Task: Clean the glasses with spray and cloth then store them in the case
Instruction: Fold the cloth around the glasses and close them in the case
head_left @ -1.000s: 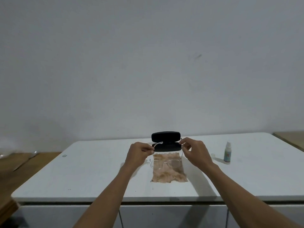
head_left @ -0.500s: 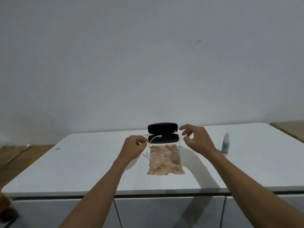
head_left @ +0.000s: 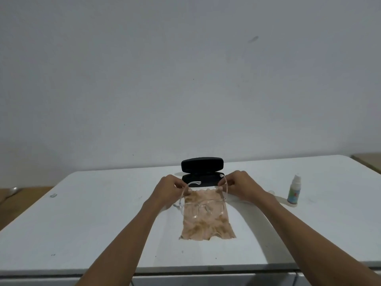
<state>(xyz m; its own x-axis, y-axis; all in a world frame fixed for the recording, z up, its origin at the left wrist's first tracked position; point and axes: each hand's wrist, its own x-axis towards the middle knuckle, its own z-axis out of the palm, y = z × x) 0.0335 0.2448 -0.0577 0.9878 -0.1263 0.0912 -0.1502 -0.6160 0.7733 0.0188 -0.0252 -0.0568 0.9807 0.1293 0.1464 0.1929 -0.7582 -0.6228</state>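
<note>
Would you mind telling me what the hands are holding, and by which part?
The clear-framed glasses: the left hand pinches one temple arm, the right hand the other, lenses hanging over the cloth.

White table (head_left: 103, 223) carries cloth (head_left: 206, 226), open case (head_left: 203, 172), spray bottle (head_left: 294, 190).

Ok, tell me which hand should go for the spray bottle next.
Right. The spray bottle stands on the table just beyond the right hand. The left hand would have to cross the glasses and cloth.
</note>
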